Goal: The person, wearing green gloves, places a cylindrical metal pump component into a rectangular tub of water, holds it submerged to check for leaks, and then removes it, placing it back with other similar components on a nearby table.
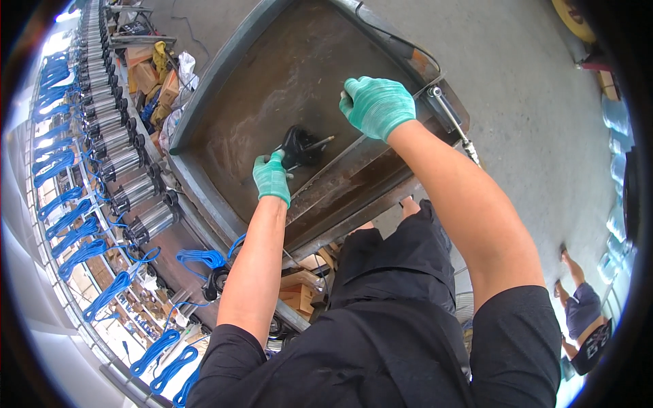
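Both my hands wear green knit gloves. My left hand (271, 178) is closed on the edge of a black round part with a shaft (299, 147), a thin rod sticking out to its right. The part is over or partly in the brownish liquid of a metal tank (197, 81); how deep it sits I cannot tell. Up and to the right, above the tank, my right hand (378, 107) is raised with its fingers curled in. Whatever those fingers hold, if anything, is hidden.
A silver rod-like fitting (449, 112) stands at the tank's right edge, near a black hose (388, 30). At left runs a row of metal cylinders (146, 221) with coiled blue cables (81, 258). Cardboard boxes (170, 88) lie beyond them. Another person (583, 313) is at far right.
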Action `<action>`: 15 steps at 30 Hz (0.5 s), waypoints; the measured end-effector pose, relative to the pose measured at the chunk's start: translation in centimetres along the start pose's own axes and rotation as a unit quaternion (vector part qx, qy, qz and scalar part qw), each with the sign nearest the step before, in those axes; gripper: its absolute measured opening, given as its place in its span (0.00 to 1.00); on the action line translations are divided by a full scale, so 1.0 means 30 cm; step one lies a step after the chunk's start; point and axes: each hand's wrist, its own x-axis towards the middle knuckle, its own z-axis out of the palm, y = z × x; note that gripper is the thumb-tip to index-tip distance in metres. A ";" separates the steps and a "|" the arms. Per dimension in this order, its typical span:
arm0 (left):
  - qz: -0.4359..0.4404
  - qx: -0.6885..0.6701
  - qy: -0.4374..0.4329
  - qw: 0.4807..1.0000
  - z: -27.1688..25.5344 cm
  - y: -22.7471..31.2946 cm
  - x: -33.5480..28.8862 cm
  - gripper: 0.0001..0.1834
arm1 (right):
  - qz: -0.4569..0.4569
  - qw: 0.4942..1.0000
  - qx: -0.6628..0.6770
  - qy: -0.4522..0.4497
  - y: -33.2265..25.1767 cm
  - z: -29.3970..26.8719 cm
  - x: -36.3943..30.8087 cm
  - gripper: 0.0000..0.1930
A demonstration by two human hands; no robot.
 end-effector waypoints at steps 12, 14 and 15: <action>0.123 0.041 -0.006 0.992 -0.140 0.065 -0.093 0.13 | -0.013 1.000 -0.018 -0.004 -0.022 -0.031 -0.004 0.18; 0.162 0.045 0.008 0.986 -0.211 0.114 -0.164 0.14 | -0.014 1.000 -0.021 0.014 -0.018 -0.017 -0.001 0.18; 0.182 0.025 0.009 0.983 -0.246 0.138 -0.201 0.13 | -0.010 1.000 -0.026 0.014 -0.017 -0.022 -0.007 0.18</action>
